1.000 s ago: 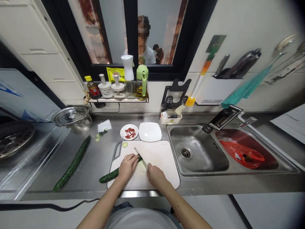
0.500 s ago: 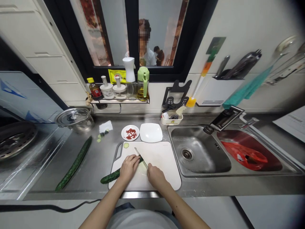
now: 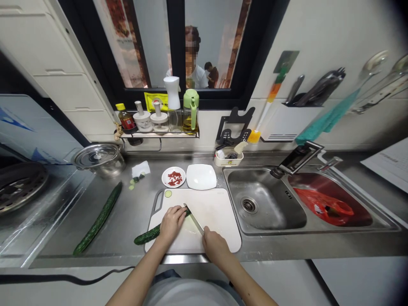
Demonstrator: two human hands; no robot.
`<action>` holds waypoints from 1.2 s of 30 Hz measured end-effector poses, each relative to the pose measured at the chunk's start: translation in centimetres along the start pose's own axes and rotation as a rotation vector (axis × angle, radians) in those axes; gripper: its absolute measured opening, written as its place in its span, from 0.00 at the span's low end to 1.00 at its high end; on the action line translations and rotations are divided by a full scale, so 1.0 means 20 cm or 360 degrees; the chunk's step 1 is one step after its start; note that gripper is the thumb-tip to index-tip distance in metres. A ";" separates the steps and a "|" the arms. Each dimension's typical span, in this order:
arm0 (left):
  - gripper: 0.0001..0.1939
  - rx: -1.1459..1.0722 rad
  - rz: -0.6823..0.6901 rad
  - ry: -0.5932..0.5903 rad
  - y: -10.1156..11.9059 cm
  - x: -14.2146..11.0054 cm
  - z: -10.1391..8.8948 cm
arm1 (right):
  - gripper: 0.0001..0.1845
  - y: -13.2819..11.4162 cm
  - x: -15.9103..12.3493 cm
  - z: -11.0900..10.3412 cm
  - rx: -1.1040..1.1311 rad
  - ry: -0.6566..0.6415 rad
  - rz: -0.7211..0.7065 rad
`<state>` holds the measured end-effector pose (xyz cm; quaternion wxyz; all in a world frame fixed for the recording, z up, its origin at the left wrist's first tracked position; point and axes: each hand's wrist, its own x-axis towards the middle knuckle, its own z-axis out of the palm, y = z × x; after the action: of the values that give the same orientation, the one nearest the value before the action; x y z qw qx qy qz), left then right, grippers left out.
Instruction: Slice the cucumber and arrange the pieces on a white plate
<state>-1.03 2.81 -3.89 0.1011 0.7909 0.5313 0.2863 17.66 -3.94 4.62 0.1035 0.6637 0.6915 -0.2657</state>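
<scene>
On the white cutting board [image 3: 219, 212], my left hand [image 3: 172, 221] is closed over a dark green cucumber [image 3: 148, 236] that lies slantwise, its lower end past the board's left edge. My right hand [image 3: 215, 243] grips the handle of a knife [image 3: 195, 219]; its blade touches or nearly touches the cucumber's right end, just beside my left fingertips. The handle is hidden in my fist. One round cucumber slice [image 3: 168, 194] rests near the board's top left corner. Behind the board stand a white plate [image 3: 201, 177] and a small dish [image 3: 173, 177] with chopped red pieces.
A second cucumber [image 3: 98, 219] lies on the steel counter at left, near cucumber scraps [image 3: 136, 180] and a lidded pot [image 3: 101, 160]. To the right is a double sink [image 3: 264, 199] with a red plastic bag [image 3: 325, 207]. A rack [image 3: 159, 136] of condiments hangs behind.
My right hand has drawn the knife back a little toward me and to the right. My left hand stays on the cucumber in about the same place.
</scene>
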 end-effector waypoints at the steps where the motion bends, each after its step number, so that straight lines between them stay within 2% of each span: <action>1: 0.14 -0.0001 -0.0002 0.0001 0.00 0.00 0.00 | 0.19 0.01 -0.01 0.00 0.0002 -0.0002 0.0006; 10: 0.14 -0.0027 -0.0008 0.0023 0.01 0.00 -0.01 | 0.18 -0.01 0.02 -0.01 -0.0002 -0.0008 -0.0024; 22: 0.14 -0.0029 -0.0004 0.0015 0.01 0.00 -0.01 | 0.18 -0.07 0.15 -0.05 0.0022 0.0056 -0.0095; 36: 0.14 -0.0012 0.0010 0.0015 0.01 0.00 -0.01 | 0.17 -0.08 0.14 -0.07 -0.0010 0.0040 -0.0074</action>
<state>-0.91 2.63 -3.64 0.1006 0.7909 0.5281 0.2923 16.04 -0.81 4.73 0.0907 0.6505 0.7088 -0.2572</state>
